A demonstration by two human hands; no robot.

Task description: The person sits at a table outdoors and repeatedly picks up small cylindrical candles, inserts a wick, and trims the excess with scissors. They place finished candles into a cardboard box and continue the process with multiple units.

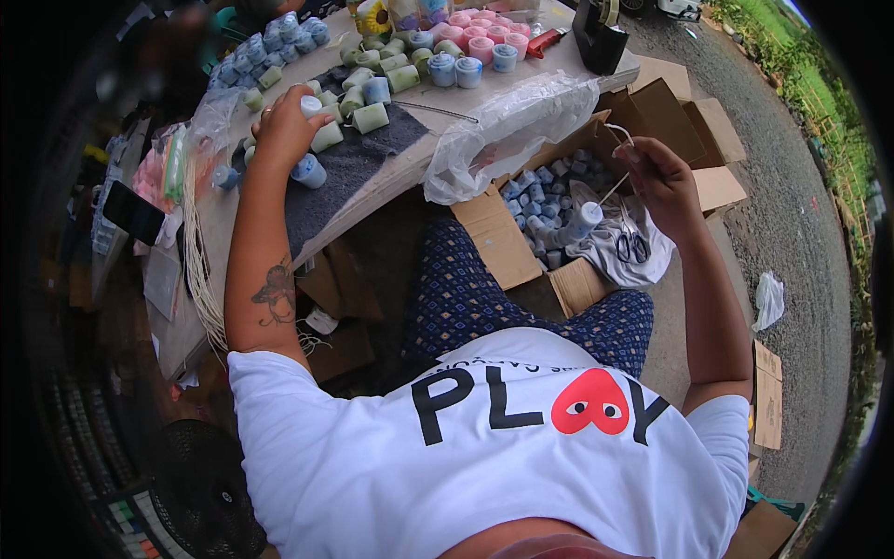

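Observation:
My right hand [663,182], raised at the right, pinches a white wick [611,189]. At the wick's lower end hangs a pale blue and white candle [585,219], tilted above an open box. The wick's other end curls up over my fingers. My left hand [284,132] is at the table, its thumb and forefinger around a small whitish-blue candle [310,106]. Close to it, green candles [371,117] lie on a dark grey cloth [349,177], and a blue and white candle [309,171] lies by my wrist.
Pink candles [480,48] and blue candles [270,42] crowd the table's far side. A cardboard box [498,238] holds many blue candles, a white cloth and scissors [633,246]. Long white wicks [194,252] drape off the left edge, near a phone [133,212]. A tape dispenser [601,39] stands far right.

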